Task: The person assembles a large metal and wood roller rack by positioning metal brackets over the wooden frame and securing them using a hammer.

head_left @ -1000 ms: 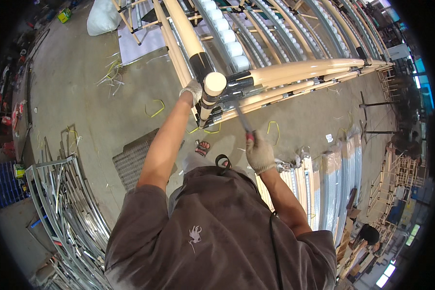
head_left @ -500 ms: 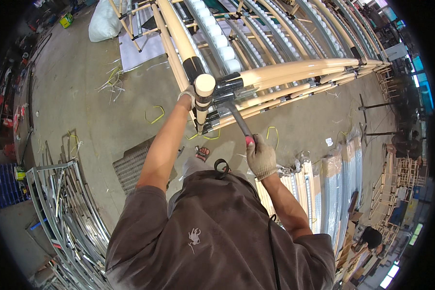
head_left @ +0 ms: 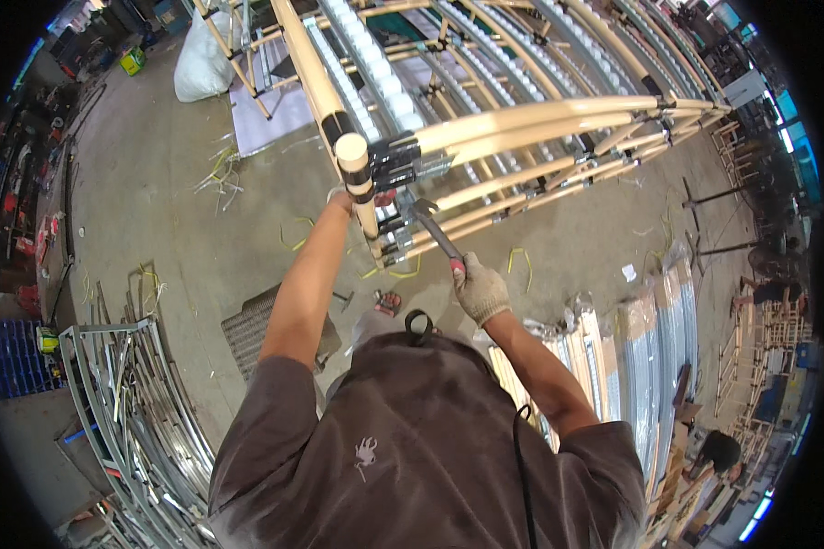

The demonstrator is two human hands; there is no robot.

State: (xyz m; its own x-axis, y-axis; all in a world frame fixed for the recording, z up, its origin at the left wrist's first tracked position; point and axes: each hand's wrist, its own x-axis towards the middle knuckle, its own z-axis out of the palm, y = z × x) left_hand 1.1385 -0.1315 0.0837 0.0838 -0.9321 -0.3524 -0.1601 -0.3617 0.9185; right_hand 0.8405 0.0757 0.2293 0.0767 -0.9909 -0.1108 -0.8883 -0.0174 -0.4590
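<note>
My right hand [head_left: 482, 291], in a knitted glove, is closed round the red grip of a hammer [head_left: 444, 240]. The hammer's dark head is raised just below and right of a black pipe joint [head_left: 396, 161] at the near corner of a rack. My left hand [head_left: 340, 198] is at the beige corner post [head_left: 364, 212], just below the post's capped top. It appears wrapped round the post, which hides most of its fingers. Beige pipes and rows of white rollers [head_left: 398, 105] make up the rack.
A tilted metal frame with loose metal strips [head_left: 142, 384] stands at lower left. Wrapped pipes and rails [head_left: 655, 339] lie at right. A ribbed mat [head_left: 252, 329] and yellow straps [head_left: 520, 265] are on the floor. A white sack [head_left: 203, 64] sits far left. Another person [head_left: 719, 450] is at lower right.
The hammer head has drawn away from the corner joint, down and to the right relative to it. My left hand stays at the post. The whole view has shifted slightly.
</note>
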